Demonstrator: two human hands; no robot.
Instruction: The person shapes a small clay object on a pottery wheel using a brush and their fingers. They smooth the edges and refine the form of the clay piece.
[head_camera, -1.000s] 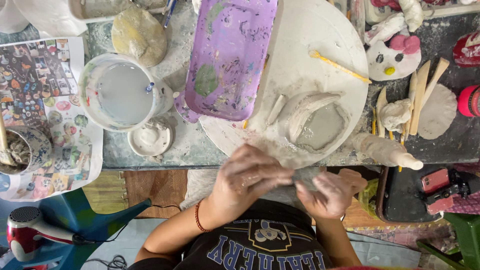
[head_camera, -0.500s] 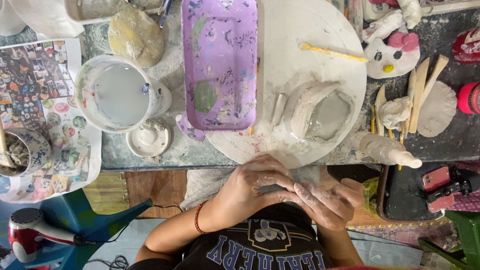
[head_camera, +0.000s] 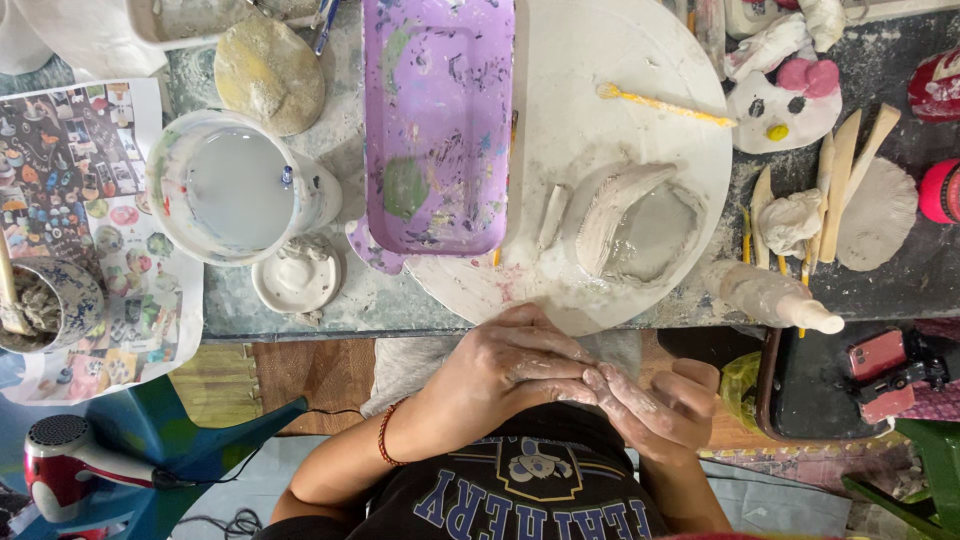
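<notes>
Left hand (head_camera: 510, 365) now lies flat over the right hand (head_camera: 655, 405), fingers pressed across the right palm; a second ago the two cupped a grey clay lump between them, and that lump no longer shows. Both hands sit a little lower, toward 6 o'clock of the round board (head_camera: 620, 90). Whole view has slid slightly.

A: Pottery workshop, def. Round clay-smeared white board (head_camera: 600, 90) w/ half-built grey clay dish (head_camera: 640, 225), centre frame.

B: Yep, plus white bucket of cloudy water (head_camera: 235, 185) at left, wooden modelling tools (head_camera: 850, 170) at right.
</notes>
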